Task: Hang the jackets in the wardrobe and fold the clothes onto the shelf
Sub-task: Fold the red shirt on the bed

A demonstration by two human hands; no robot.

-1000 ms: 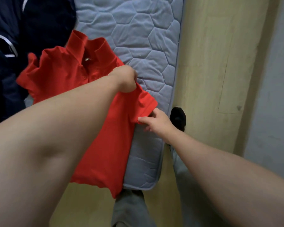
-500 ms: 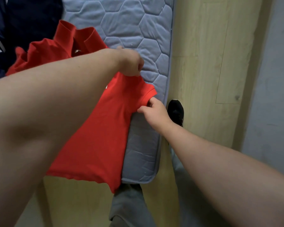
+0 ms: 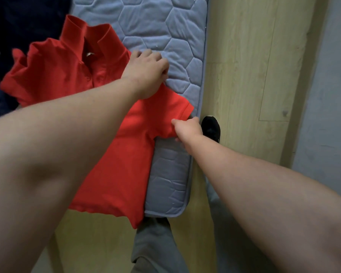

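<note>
A red polo shirt (image 3: pixel 67 75) lies face up on the grey quilted mattress (image 3: pixel 165 22), collar toward the far side, its lower part hanging over the mattress's near edge. My left hand (image 3: pixel 146 73) grips the shirt at the right shoulder, fingers curled into the fabric. At the mattress's right edge my right hand (image 3: pixel 187 129) pinches the hem of the right sleeve. My left forearm hides the shirt's middle.
Dark navy clothing (image 3: pixel 18 18) with white stripes lies on the mattress at the far left. Right of the mattress is a light wood floor (image 3: pixel 244 75), then a grey wall (image 3: pixel 327 95). My black shoe (image 3: pixel 212 127) and grey trouser legs (image 3: pixel 156 245) stand by the mattress's corner.
The shirt has slid right and toward the near edge, and its collar and chest now show more fully. Both hands keep their hold on shoulder and sleeve.
</note>
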